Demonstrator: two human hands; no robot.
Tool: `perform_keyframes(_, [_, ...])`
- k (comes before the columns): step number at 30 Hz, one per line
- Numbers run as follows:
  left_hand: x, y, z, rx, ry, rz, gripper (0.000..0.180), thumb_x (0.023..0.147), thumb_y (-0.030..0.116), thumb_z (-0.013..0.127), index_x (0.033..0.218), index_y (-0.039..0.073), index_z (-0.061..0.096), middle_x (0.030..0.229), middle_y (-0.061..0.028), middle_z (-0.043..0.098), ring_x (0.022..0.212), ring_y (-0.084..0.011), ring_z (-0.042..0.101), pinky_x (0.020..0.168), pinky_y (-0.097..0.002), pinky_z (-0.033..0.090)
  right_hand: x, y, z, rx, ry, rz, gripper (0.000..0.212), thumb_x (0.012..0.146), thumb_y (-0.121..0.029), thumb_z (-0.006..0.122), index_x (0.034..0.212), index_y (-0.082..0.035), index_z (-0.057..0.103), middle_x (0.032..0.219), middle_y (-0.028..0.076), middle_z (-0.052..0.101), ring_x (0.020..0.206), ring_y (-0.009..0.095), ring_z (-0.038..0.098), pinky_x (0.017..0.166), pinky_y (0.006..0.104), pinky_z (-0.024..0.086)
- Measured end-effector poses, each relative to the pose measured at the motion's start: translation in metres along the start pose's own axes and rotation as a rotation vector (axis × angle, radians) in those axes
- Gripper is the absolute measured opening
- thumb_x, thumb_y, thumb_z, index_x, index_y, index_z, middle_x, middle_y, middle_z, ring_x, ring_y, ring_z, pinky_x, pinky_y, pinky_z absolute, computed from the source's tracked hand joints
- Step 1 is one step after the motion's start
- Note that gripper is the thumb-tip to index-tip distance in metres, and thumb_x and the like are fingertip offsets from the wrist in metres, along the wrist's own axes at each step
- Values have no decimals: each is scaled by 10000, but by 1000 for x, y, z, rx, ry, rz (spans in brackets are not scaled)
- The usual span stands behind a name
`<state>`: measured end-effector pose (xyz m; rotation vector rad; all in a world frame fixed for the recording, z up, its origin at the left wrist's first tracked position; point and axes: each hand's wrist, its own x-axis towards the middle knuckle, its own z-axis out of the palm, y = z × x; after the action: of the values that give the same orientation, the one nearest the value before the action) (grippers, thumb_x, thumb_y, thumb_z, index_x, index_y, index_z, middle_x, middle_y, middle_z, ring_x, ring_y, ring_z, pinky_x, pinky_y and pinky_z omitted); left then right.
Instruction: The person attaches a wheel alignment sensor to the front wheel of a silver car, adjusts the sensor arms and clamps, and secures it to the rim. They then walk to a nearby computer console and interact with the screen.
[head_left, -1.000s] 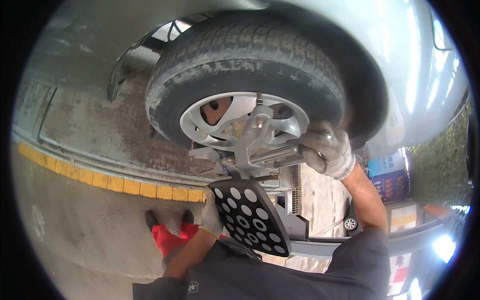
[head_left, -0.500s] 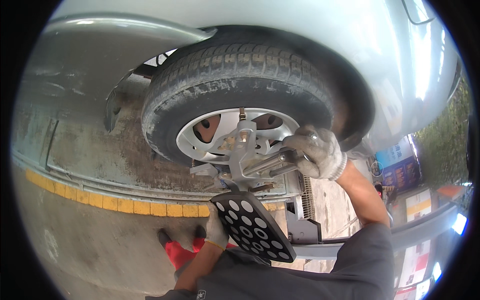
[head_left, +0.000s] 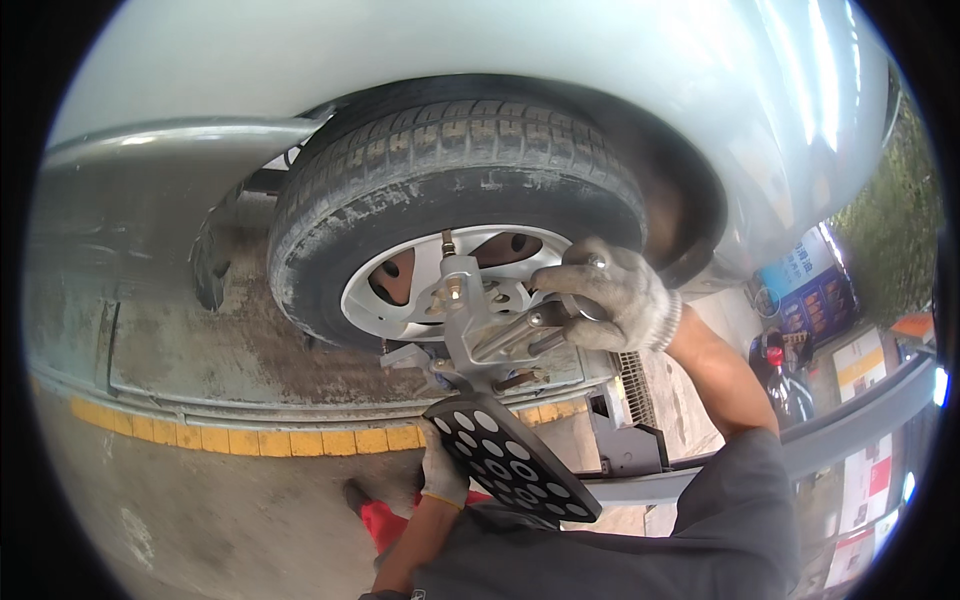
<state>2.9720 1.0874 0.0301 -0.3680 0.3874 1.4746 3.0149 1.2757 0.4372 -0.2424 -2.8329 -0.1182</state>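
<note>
A grey metal wheel clamp point(head_left: 462, 330) sits against the silver rim point(head_left: 358, 315) of a car wheel with a dirty black tyre point(head_left: 455, 190). My right hand point(head_left: 622, 300), in a grey-white work glove, is closed around the lever end on the clamp's right side. Below the clamp hangs a black alignment target board point(head_left: 512, 458) with rows of white dots, tilted down to the right. My gloved left hand point(head_left: 443, 470) grips the board's left edge; its fingertips are partly hidden behind the board.
Pale car bodywork point(head_left: 450, 45) arches over the wheel. Under it runs a metal platform point(head_left: 190, 350) edged by a yellow strip point(head_left: 270, 442). At the right stand a grey rail point(head_left: 850, 405), a bottle with a red cap point(head_left: 782, 385) and a blue box point(head_left: 815, 285).
My view has shifted, so wheel and clamp appear slightly lower and further left. Both hands keep their holds on clamp and board.
</note>
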Motion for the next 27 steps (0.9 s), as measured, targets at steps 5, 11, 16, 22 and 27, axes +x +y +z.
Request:
perform_keyframes(5, [-3,2,4,-19,22,-21,752,1059,775,500,1540,204,596,1454,-26,686,1339,-295,649,1157,-499,536,-10,-3,14,-106,109,99,225,808,-195,804,1018,-119,774,839,90,755,709,326,743,666,434,608])
perform_keyframes(11, [-4,2,13,-33,-119,52,756,1071,761,485,1567,199,580,1482,-37,681,1354,-302,647,1163,-496,539,-11,-29,22,-174,170,387,113,889,-171,766,991,-124,770,841,101,755,739,328,750,678,426,604])
perform_keyframes(16, [-3,0,8,-23,-82,31,779,1073,762,478,1587,184,565,1499,-41,674,1370,-299,640,1184,-484,524,-14,-32,24,-138,181,431,112,894,-158,751,993,-110,769,862,101,765,761,328,755,690,421,605])
perform_keyframes(22, [5,-4,4,-66,-155,56,803,1063,768,491,1614,185,543,1543,-32,648,1462,-273,574,1242,-471,469,-12,-25,26,-113,202,371,138,904,-143,704,1002,-69,768,871,119,773,771,333,765,699,412,612])
perform_keyframes(27, [1,-5,5,-46,-31,-26,784,1064,759,496,1603,192,552,1520,5,656,1409,-265,612,1213,-462,498,-14,-28,32,-68,249,424,173,914,-171,744,1039,-54,767,884,137,778,753,327,780,685,414,621])
